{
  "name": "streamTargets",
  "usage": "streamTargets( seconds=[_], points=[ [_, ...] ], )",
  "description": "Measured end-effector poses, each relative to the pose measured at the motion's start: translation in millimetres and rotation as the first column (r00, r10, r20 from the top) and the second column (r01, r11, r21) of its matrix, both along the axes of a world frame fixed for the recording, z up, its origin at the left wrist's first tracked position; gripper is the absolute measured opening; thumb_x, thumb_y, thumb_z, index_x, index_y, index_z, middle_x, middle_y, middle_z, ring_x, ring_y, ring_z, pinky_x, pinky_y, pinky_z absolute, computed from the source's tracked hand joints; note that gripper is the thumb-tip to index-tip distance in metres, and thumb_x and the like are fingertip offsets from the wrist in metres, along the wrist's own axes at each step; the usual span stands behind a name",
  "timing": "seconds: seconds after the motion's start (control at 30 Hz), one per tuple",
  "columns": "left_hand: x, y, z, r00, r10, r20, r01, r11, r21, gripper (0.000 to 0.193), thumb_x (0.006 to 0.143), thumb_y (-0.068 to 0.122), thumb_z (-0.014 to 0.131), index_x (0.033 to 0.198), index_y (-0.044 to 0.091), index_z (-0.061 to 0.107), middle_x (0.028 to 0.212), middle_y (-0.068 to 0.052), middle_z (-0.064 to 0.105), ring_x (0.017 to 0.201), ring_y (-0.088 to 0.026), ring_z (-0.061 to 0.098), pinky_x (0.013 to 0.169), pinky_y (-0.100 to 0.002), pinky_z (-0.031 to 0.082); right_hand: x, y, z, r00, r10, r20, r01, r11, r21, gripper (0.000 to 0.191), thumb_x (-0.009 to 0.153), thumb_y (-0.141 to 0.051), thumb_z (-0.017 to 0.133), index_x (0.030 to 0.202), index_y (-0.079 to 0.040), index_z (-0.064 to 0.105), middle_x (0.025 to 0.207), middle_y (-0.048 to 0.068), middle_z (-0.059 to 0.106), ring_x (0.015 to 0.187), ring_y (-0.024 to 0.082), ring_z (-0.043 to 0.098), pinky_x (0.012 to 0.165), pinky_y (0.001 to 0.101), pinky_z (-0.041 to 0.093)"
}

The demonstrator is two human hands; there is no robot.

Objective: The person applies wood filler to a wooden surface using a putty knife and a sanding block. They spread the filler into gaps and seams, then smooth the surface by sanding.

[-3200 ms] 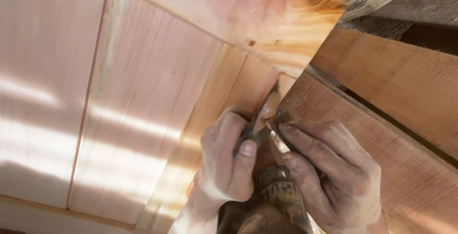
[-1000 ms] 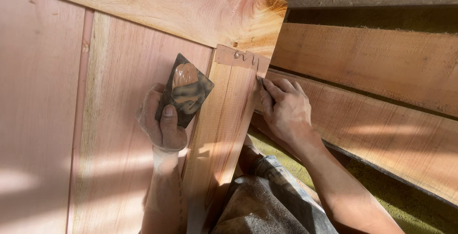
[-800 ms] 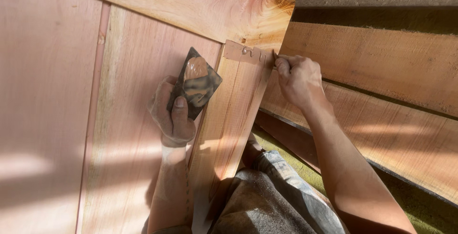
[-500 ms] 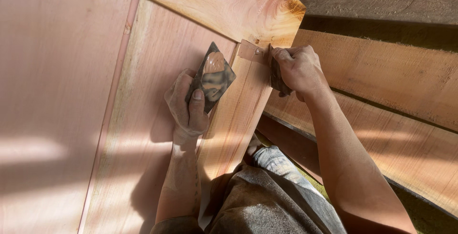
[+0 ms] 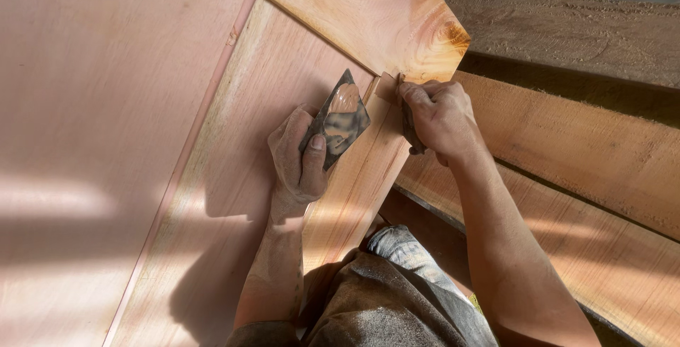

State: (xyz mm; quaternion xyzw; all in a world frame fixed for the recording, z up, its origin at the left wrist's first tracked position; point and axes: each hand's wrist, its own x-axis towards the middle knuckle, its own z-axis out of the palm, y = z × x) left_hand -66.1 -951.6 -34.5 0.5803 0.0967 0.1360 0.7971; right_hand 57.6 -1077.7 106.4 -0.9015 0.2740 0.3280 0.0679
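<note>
I see the left hand (image 5: 297, 159) closed around a folded piece of sandpaper (image 5: 338, 119), thumb pressed on its face and fingers wrapped behind it. The sandpaper is dark, with worn reddish-brown patches, and stands on one corner against the wooden panel (image 5: 106, 141), just beside the upright strip of wood (image 5: 358, 177) that runs along the panel's right edge.

I see the right hand (image 5: 438, 117) clamped on the top end of that strip, where it meets the angled top board (image 5: 368, 14). Its fingers curl over the strip's outer edge and the knuckles face the camera. A dark object sits under the palm; I cannot tell what it is.

The two hands are apart, one on each side of the strip, with the sandpaper between them and nearer the left.

To the right of the strip, rough planks (image 5: 588, 156) lie stacked lengthwise, well apart from the sandpaper. The top board shows a round knot near its pointed end. Below the forearms, dusty grey trousers (image 5: 397, 297) fill the lower middle of the view. Sunlight falls in bands across the panel.
</note>
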Motion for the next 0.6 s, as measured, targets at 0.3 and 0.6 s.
streamTargets(
  seconds=[0.3, 0.6],
  points=[
    [-3.1, -4.5, -8.6, 0.999, 0.045, 0.008, -0.046, 0.999, 0.018, 0.027, 0.102, 0.025, 0.047, 0.082, 0.006, 0.043, 0.068, -0.007, 0.041, 0.058, -0.015, 0.038, 0.053, -0.034, 0.03, -12.1, -1.1, -10.8, 0.814, 0.545, 0.2, -0.571, 0.813, 0.111, 0.035, 0.103, -0.028, 0.058, 0.103, 0.001, 0.078, 0.101, 0.017, 0.073, 0.08, 0.026, 0.071, 0.069, 0.0414, 0.059],
    [-12.5, -7.8, -21.2, 0.969, 0.173, 0.176, -0.166, 0.985, -0.057, 0.038, 0.107, 0.01, 0.049, 0.144, 0.01, 0.045, 0.089, -0.016, 0.058, 0.066, -0.019, 0.051, 0.06, -0.033, 0.045, -19.2, -34.1, 15.8, 0.771, 0.628, -0.103, -0.567, 0.751, 0.338, 0.029, 0.103, -0.026, 0.056, 0.116, -0.009, 0.075, 0.12, 0.011, 0.072, 0.092, 0.026, 0.075, 0.088, 0.0381, 0.058]
  ],
)
